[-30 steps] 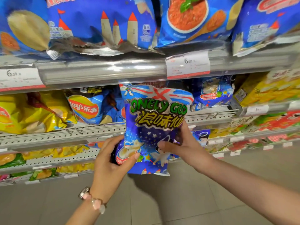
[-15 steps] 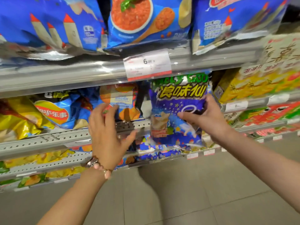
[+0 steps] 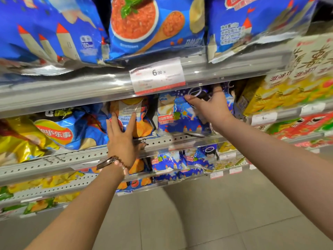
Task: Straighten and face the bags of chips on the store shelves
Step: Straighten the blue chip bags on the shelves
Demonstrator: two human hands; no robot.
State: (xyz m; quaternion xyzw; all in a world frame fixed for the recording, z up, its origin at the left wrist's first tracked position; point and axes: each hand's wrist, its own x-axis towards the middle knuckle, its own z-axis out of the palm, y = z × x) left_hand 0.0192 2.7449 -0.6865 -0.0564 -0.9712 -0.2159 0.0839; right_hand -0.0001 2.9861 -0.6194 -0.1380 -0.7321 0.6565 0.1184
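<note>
A blue starry chip bag (image 3: 178,118) stands upright on the middle shelf (image 3: 173,139), its top tucked under the shelf above. My right hand (image 3: 210,105) grips its upper right part, thumb across the front. To its left stands an orange-and-blue chip bag (image 3: 144,126). My left hand (image 3: 122,139) has its straight fingers laid against the front of that bag, the palm over the shelf's perforated edge. A bracelet is on that wrist.
Large blue bags (image 3: 147,27) fill the upper shelf, above a 6.00 price tag (image 3: 158,76). A blue Lay's bag (image 3: 68,130) and yellow bags (image 3: 16,141) lie to the left, yellow packs (image 3: 288,94) to the right. Lower shelves hold more bags. Grey floor tiles (image 3: 198,213) are below.
My right hand has pushed the starry bag up and back onto the middle shelf. My left hand has risen from the shelf edge to the orange-and-blue bag.
</note>
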